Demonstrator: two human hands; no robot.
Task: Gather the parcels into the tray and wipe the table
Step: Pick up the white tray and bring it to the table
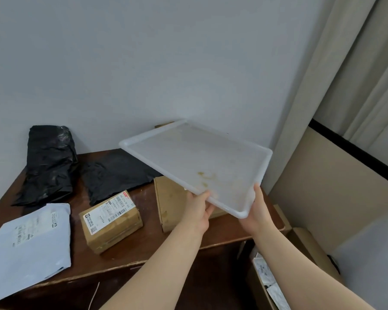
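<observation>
Your left hand [199, 206] and right hand [259, 209] each clamp the near rim of the white plastic tray [157, 133], holding it tilted above the table [143, 249] because parcels still cover it: black bags [51, 162], grey mailer [31, 240], labelled carton [112, 222], flat box [173, 206].

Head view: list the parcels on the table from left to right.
Grey mailer → upright black bag → labelled box → flat cardboard box. The flat black bag overlaps the labelled box's span, so it is left out. The table bears them all.
</observation>
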